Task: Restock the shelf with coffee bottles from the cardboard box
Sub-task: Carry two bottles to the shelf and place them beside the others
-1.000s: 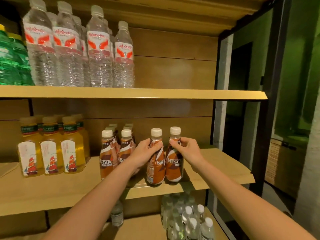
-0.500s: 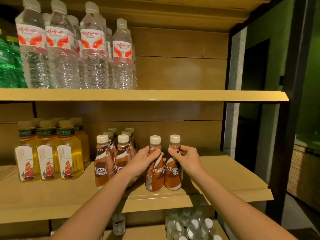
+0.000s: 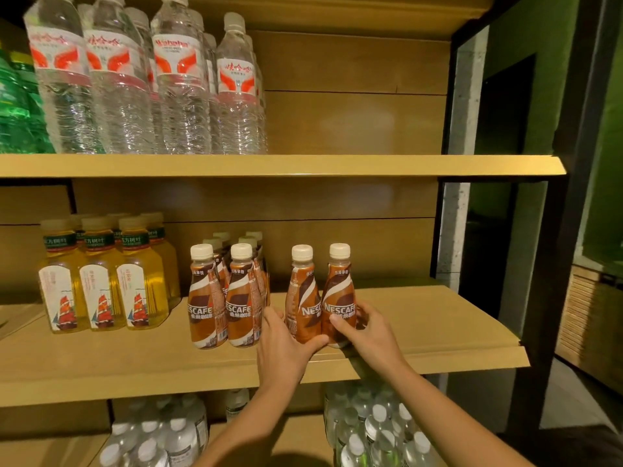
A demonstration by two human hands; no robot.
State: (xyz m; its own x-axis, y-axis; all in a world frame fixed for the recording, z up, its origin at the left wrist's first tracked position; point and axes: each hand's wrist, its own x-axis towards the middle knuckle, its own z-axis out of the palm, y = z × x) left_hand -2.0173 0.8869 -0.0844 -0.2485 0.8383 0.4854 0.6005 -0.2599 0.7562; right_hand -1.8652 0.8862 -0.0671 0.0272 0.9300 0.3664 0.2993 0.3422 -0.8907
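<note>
Two brown coffee bottles with white caps stand side by side on the middle shelf (image 3: 438, 318). My left hand (image 3: 283, 348) wraps the base of the left coffee bottle (image 3: 301, 291). My right hand (image 3: 364, 328) grips the lower part of the right coffee bottle (image 3: 338, 288). To their left stands a group of several more coffee bottles (image 3: 222, 298), the front two showing their labels. The cardboard box is not in view.
Yellow tea bottles (image 3: 101, 284) stand at the left of the middle shelf. Large water bottles (image 3: 151, 82) and green bottles (image 3: 17, 102) fill the upper shelf. Small clear bottles (image 3: 374, 429) sit on the lowest shelf. A black frame post (image 3: 546, 264) bounds the right side.
Both hands have slid down from the bottles' necks to their bases. The two bottles now stand further back on the shelf, and the view has shifted closer and lower.
</note>
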